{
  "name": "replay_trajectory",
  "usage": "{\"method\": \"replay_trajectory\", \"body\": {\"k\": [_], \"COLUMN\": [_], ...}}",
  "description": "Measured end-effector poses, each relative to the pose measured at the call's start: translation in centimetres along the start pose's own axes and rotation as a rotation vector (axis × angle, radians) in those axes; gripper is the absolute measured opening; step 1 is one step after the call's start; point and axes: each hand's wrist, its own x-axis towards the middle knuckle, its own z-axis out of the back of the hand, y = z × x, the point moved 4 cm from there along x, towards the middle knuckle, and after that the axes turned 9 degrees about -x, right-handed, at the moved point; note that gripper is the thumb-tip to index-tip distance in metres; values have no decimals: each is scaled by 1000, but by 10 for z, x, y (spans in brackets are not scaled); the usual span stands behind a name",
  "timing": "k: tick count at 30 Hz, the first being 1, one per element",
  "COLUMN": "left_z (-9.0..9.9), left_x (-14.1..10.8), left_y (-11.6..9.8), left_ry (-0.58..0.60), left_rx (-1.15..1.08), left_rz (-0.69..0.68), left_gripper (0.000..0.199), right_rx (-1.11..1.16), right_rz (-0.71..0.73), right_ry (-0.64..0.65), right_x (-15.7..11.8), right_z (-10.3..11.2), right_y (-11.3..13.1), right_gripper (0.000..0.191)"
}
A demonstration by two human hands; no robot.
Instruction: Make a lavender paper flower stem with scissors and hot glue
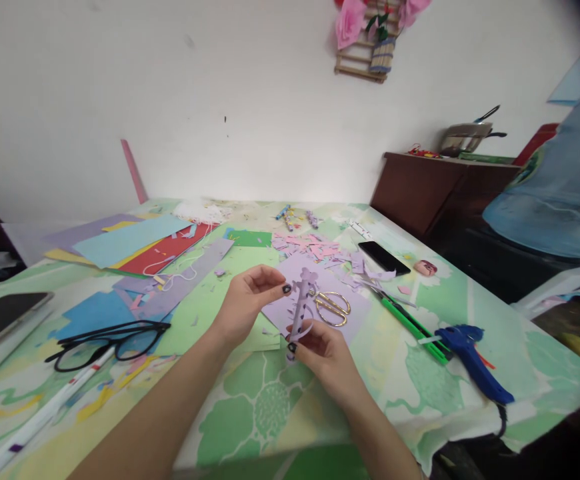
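Observation:
A rolled light-purple paper tube (302,303) with dark spots and a flower-like cut-out at its top stands nearly upright between my hands. My right hand (327,353) pinches it near the lower end, where a thin curl of purple paper loops out. My left hand (250,300) has thumb and forefinger pinched together at the tube's upper left edge, by the cut-out. Just behind the tube, gold-handled scissors (333,308) lie on a purple paper sheet (360,313). A light green sheet (250,260) is under my left hand.
To the right lie a black phone (384,257), a green utility knife (413,327) and a blue glue gun (475,363). Pink paper scraps (310,248) are scattered behind. At left are black glasses (107,343), coloured sheets (130,240) and another phone (7,320).

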Motion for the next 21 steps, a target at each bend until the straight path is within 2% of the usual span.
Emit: {"method": "replay_trajectory", "body": {"k": [7,21], "left_z": [-10,-8], "left_x": [-8,-6], "left_y": [3,-3], "left_ry": [48,19], "left_rx": [-29,6], "left_rz": [6,-72], "left_gripper": [15,15], "right_rx": [-9,-56], "right_rz": [-27,-27], "right_ry": [-5,-16], "right_x": [3,3], "right_z": [0,1], "right_y": [0,-3], "right_gripper": [14,15]}}
